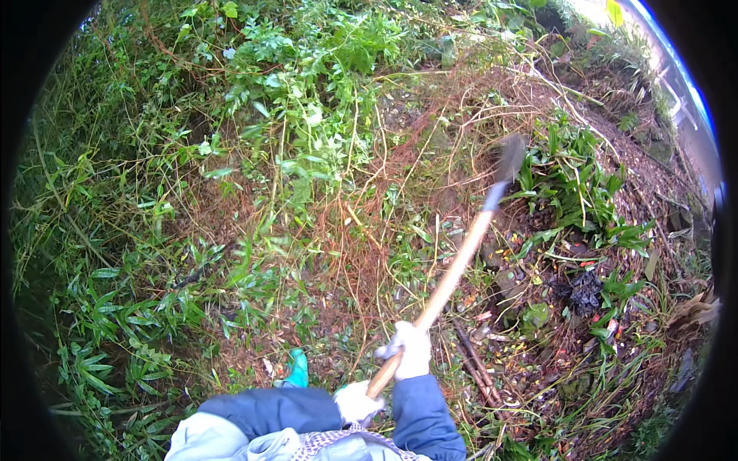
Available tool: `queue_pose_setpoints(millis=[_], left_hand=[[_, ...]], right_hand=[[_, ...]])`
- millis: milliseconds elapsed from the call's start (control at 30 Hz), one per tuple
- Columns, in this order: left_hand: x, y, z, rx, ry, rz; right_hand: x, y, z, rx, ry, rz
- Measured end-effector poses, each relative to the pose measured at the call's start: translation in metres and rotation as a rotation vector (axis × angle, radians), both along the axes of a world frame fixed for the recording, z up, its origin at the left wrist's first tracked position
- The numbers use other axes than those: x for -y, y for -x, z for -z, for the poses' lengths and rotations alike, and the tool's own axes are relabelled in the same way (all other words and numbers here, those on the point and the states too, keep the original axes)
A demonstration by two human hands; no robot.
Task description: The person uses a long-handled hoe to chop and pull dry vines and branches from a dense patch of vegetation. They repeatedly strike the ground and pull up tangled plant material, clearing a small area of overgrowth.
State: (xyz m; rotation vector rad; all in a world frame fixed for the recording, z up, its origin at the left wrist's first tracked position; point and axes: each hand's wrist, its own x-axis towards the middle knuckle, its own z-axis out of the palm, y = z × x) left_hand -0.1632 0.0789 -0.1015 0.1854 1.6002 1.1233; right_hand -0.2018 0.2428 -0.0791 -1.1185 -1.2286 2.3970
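Observation:
Both of my hands wear white gloves and grip a long-handled bladed tool with a wooden shaft (pixel 455 276). My left hand (pixel 357 401) closes around the butt end, close to my body. Farther up the shaft is my right hand (pixel 412 348). The tool reaches up and to the right, ending in a metal socket (pixel 494 196) and a dark metal head (pixel 511 157). Motion blur hides the head's exact shape. It is over or against tangled brown vines (pixel 455 138), beside a clump of broad green leaves (pixel 576 178); whether it touches them I cannot tell.
A green boot (pixel 298 369) stands below on the littered ground. Dense green undergrowth (pixel 115 230) fills the left side. Brown sticks or pipes (pixel 475 366) lie right of my hands, with crumpled dark plastic (pixel 585 291) beyond. A pale paved strip (pixel 686 132) runs along the right edge.

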Motion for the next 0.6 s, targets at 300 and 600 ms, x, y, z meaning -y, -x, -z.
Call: queue_pose_setpoints(millis=[300, 600], left_hand=[[-0.168, 0.184, -0.104, -0.81, -0.483, 0.317], [0.009, 0.184, 0.063, -0.392, 0.3, 0.283]], right_hand=[[-0.092, 0.082, -0.199, -0.489, -0.614, 0.482], [0.009, 0.147, 0.088, 0.02, -0.204, 0.055]])
